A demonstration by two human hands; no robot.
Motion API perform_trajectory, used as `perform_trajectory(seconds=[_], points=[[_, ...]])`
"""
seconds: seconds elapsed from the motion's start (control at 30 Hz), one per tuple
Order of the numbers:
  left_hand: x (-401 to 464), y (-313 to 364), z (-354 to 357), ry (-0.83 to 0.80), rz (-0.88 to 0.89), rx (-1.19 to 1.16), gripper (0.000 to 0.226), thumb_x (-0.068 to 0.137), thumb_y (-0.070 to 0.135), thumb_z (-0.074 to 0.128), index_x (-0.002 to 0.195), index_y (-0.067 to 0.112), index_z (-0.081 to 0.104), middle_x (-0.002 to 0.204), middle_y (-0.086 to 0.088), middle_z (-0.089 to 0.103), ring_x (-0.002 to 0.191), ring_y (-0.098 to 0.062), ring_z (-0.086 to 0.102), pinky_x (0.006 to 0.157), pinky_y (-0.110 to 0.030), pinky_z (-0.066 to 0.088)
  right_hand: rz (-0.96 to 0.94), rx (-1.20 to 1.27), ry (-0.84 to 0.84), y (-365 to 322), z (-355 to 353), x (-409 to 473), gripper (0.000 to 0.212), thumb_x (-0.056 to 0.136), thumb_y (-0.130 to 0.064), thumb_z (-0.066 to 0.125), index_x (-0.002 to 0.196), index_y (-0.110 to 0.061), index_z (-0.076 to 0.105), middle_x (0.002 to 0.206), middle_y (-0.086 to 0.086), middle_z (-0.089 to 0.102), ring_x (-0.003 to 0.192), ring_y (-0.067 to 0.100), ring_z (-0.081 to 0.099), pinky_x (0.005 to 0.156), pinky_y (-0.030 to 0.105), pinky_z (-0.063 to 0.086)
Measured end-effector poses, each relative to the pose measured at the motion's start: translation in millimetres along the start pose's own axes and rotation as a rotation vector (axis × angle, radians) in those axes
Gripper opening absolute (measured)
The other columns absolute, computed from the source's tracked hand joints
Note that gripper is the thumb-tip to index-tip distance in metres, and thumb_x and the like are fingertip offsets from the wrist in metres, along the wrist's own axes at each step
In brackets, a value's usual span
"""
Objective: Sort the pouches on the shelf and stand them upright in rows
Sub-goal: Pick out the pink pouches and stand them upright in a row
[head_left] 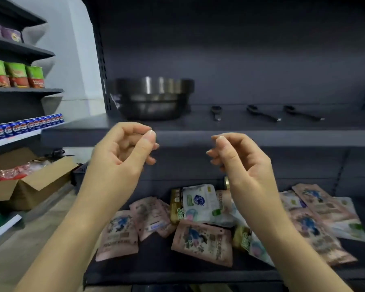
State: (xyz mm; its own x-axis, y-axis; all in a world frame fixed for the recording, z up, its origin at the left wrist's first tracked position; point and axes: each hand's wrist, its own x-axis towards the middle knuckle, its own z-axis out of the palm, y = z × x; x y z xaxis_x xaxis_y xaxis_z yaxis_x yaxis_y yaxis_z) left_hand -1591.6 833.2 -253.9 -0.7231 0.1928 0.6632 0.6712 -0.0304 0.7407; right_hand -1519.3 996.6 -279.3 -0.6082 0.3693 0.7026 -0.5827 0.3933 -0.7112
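dim shelves, bright hands, soft focus all over

the light is low and cool. the dark shelving unit (240, 60) swallows most of it, and its back panel fades almost to black toward the top. the pale wall (72, 60) at the left is the brightest patch. the left hand (122, 148) and right hand (238, 159) are evenly lit from the front, with little shadow on them. the steel bowls (154, 98) carry vertical streaks of glare. the pouches (202, 239) on the lower shelf are smeared, their print unreadable. the whole frame is soft and blocky, and straight shelf edges bow near the borders.
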Motion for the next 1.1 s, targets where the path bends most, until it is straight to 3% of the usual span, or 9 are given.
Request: perform_trajectory(seconds=[0.2, 0.37, 0.53, 0.87, 0.97, 1.1], points=[[-41, -108, 3, 0.053, 0.016, 0.019, 0.006, 0.087, 0.031, 0.057, 0.082, 0.035, 0.058, 0.072, 0.018, 0.069, 0.061, 0.004, 0.062, 0.058, -0.009, 0.048, -0.021, 0.005, -0.001, 92, 30, -48, 0.02, 0.088, -0.04, 0.052, 0.087, -0.024, 0.064, 0.077, -0.009, 0.064, 0.075, 0.002, 0.06, 0.071, 0.017, 0.051], [-59, -156, -5, 0.035, 0.016, 0.042, 0.005, 0.088, 0.032, 0.056, 0.084, 0.034, 0.057, 0.079, 0.01, 0.066, 0.061, 0.005, 0.061, 0.064, -0.016, 0.045, -0.045, -0.019, -0.015, 135, 59, -70, 0.016, 0.093, -0.032, 0.053, 0.087, -0.021, 0.063, 0.081, 0.004, 0.063, 0.081, 0.024, 0.059, 0.071, 0.03, 0.051], [-64, -177, -22, 0.008, 0.002, 0.042, 0.003, 0.088, 0.032, 0.056, 0.086, 0.033, 0.057, 0.083, 0.007, 0.066, 0.066, 0.005, 0.061, 0.069, -0.019, 0.046, -0.013, -0.001, -0.032, 149, 82, -82, 0.017, 0.092, -0.031, 0.053, 0.09, -0.018, 0.063, 0.088, 0.011, 0.065, 0.087, 0.026, 0.06, 0.073, 0.027, 0.052], [-35, -184, -58, -0.071, -0.035, 0.033, 0.003, 0.088, 0.027, 0.059, 0.088, 0.03, 0.058, 0.087, 0.002, 0.067, 0.062, 0.006, 0.061, 0.071, -0.021, 0.047, -0.001, 0.007, -0.051, 144, 126, -65, 0.014, 0.092, -0.031, 0.055, 0.09, -0.019, 0.063, 0.08, -0.006, 0.061, 0.087, 0.024, 0.061, 0.076, 0.031, 0.052], [-34, -199, -58, -0.062, -0.027, 0.023, 0.005, 0.087, 0.026, 0.06, 0.087, 0.031, 0.058, 0.088, 0.003, 0.066, 0.073, -0.003, 0.064, 0.075, -0.024, 0.048, -0.025, -0.022, -0.082, 156, 136, -62, 0.012, 0.092, -0.032, 0.054, 0.089, -0.024, 0.062, 0.081, -0.006, 0.061, 0.087, 0.024, 0.061, 0.074, 0.029, 0.052], [-36, -226, -55, -0.071, -0.028, 0.028, 0.006, 0.087, 0.028, 0.06, 0.087, 0.033, 0.057, 0.091, 0.002, 0.064, 0.094, -0.031, 0.063, 0.077, -0.028, 0.047, -0.024, -0.032, -0.09, 182, 149, -59, 0.011, 0.093, -0.031, 0.053, 0.087, -0.025, 0.06, 0.085, 0.003, 0.061, 0.085, 0.028, 0.059, 0.074, 0.034, 0.051]])
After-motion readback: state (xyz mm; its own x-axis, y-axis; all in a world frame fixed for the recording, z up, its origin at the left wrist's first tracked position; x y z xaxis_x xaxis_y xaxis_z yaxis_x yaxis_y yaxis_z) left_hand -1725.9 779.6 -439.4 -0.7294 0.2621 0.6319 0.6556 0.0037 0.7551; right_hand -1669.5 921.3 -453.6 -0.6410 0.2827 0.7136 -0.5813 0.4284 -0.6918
